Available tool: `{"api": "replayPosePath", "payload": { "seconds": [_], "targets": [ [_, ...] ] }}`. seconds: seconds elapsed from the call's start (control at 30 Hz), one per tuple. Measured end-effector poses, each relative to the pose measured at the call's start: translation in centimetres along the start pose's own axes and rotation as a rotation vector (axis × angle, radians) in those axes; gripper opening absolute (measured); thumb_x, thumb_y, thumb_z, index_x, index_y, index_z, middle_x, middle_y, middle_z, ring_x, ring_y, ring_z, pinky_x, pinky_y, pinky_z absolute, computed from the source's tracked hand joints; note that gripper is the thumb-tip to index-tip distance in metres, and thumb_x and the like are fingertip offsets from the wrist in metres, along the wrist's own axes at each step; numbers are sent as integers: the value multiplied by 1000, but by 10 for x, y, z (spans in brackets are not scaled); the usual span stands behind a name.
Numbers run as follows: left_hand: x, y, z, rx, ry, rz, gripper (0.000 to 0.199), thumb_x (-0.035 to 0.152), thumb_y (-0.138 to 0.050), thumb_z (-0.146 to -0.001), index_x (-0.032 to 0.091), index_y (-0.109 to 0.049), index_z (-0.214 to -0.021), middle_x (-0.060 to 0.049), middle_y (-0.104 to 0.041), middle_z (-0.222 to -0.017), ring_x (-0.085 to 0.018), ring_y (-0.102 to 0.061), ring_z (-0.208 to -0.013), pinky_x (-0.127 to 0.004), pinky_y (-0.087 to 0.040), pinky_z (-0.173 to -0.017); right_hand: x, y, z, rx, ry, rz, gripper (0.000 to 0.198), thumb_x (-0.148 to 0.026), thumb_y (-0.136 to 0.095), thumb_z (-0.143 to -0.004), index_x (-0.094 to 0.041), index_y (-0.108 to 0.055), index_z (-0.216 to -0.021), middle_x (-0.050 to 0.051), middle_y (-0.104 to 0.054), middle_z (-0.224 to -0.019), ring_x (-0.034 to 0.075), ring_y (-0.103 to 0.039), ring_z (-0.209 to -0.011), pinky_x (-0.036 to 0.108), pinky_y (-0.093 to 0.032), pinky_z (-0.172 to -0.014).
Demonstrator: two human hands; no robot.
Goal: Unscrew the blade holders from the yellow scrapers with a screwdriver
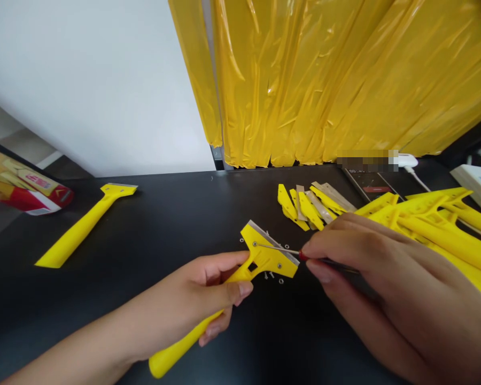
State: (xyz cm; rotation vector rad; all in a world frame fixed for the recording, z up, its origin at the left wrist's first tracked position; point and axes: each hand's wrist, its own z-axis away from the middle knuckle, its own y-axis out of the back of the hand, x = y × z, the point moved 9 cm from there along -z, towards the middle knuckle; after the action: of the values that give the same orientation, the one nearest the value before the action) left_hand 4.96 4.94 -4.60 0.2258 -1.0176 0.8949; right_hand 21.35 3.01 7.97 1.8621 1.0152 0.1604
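Observation:
My left hand [208,289] is wrapped round the handle of a yellow scraper [244,272], just below its wide head. A metal blade edge shows along the head's far side, and two screws sit in its face. In my right hand [369,272] a thin screwdriver [280,249] with a red collar is pinched between thumb and fingers. Its tip meets the screw [255,244] on the head's left side. Loose small screws and nuts [281,280] lie on the black table around the scraper head. Most of the screwdriver's handle is hidden by my right hand.
Another yellow scraper [84,224] lies at left, near a red and yellow packet [24,182]. Several yellow plates and blades [308,206] are piled behind my hands. Yellow scraper handles [444,230] lie at right, beside a phone [372,184]. Yellow plastic sheeting [304,80] hangs behind.

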Motion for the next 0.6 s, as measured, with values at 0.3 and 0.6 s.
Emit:
{"api": "replayPosePath", "payload": {
  "seconds": [0.3, 0.6],
  "targets": [
    [-12, 3, 0, 30, 20, -146, 45, 47, -62, -107, 22, -60, -144, 8, -48, -66, -8, -40, -50, -19, -37, -48, -15, -3, 0, 11, 62, 140, 24, -5, -51, -98, -22, -60, -113, 2, -76, -87, 22, -68, -73, 40, -50, -64],
    [-13, -2, -1, -19, 59, -193, 42, 47, -60, -107, 22, -61, -141, 8, -46, -64, -10, -41, -54, -20, -37, -49, -23, 1, 3, 7, 129, 166, 37, -9, -59, -96, -15, -60, -132, 3, -73, -80, 24, -67, -73, 47, -53, -77]
  ]
}}
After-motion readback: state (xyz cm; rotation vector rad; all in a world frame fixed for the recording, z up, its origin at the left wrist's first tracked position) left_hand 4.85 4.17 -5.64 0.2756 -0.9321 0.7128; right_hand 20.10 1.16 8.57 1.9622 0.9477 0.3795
